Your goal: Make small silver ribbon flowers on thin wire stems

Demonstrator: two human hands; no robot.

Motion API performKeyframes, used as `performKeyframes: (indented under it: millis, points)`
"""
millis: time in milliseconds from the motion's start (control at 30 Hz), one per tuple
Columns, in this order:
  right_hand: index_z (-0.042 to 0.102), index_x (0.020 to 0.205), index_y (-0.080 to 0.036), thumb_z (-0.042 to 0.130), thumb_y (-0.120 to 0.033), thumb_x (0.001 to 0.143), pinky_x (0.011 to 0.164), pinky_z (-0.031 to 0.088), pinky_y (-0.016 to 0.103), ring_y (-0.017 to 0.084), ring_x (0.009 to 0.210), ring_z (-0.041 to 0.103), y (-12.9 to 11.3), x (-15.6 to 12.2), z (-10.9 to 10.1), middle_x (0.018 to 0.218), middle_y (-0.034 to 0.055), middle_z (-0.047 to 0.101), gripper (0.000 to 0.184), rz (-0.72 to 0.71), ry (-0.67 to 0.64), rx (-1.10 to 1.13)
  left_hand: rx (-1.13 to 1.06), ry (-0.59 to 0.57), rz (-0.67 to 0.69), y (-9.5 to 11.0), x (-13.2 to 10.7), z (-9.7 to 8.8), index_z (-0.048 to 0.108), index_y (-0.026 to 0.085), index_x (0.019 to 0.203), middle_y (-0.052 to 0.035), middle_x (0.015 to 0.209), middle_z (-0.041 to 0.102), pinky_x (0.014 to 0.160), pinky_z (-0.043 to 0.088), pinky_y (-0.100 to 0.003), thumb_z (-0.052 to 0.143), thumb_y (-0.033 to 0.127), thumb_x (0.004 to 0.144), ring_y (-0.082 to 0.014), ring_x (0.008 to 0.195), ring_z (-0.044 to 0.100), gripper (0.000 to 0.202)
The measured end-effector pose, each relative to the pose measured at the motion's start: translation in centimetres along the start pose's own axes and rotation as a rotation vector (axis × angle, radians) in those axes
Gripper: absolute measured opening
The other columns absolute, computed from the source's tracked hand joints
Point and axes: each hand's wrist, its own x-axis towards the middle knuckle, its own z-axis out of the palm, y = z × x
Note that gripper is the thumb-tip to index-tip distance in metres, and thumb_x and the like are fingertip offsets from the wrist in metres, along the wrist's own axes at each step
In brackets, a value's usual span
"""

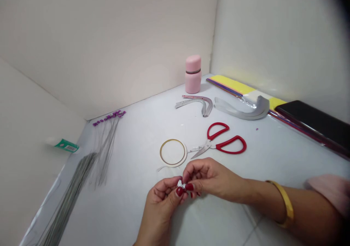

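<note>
Near the front of the table, my left hand (166,198) and my right hand (207,180) meet, fingertips pinched around a small shiny white piece (180,184) that looks folded or bunched. Its exact kind is too small to make out, and the fingers hide part of it. Just beyond my hands lie a roll of narrow tape (185,154), its loose end trailing, and red-handled scissors (209,144) with blades slightly apart. A thin strip with white bits (194,149) runs between the roll and the blades.
A pink flask (193,78) stands behind curved pale strips (209,105) and a grey-white strip bundle (246,112). Along the right wall lie coloured sheets (235,87) and a black flat object (314,122). Purple-tipped wires (111,136) and a wire bundle (71,191) lie left.
</note>
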Motion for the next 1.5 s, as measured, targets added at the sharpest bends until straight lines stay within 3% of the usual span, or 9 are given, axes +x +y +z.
performKeyframes:
  millis: [900,1067,1233,1500]
  points:
    - [0.062,0.077,-0.013,0.059,-0.023,0.079,0.059,0.044,0.022,0.01,0.062,0.055,-0.42,-0.15,0.05,0.069,0.0008,0.06,0.011,-0.115,0.009,-0.221,0.014,0.019,0.018,-0.14,-0.05,0.21,0.071,0.014,0.073,-0.0033,0.062,0.071,0.057,0.045,-0.016,0.08,0.019,0.054,-0.0078,0.055,0.06,0.022]
    - [0.056,0.076,-0.015,0.066,-0.026,0.073,0.06,0.043,0.023,0.011,0.063,0.057,0.05,-0.15,0.23,0.066,-0.0003,0.061,0.016,-0.037,0.061,-0.132,0.051,0.015,0.047,-0.12,-0.29,0.56,0.07,0.014,0.072,-0.0023,0.061,0.071,0.059,0.044,-0.017,0.079,0.02,0.056,-0.0084,0.056,0.06,0.019]
    - [0.05,0.075,-0.016,0.075,-0.028,0.064,0.049,0.036,0.017,0.007,0.054,0.052,0.07,-0.09,0.39,0.061,-0.0036,0.059,0.03,0.086,0.093,-0.035,0.146,0.018,0.058,0.08,-0.5,0.75,0.071,0.013,0.072,-0.0044,0.063,0.072,0.061,0.045,-0.019,0.079,0.021,0.056,-0.0111,0.06,0.062,0.019]
    - [0.055,0.076,-0.013,0.064,-0.04,0.074,0.046,0.037,0.018,0.007,0.049,0.053,-0.17,0.08,0.3,0.063,0.0007,0.062,0.028,0.119,0.063,-0.019,0.108,0.04,0.088,0.08,-0.09,0.21,0.071,0.013,0.073,-0.004,0.064,0.071,0.057,0.045,-0.019,0.079,0.022,0.056,-0.01,0.057,0.06,0.021]
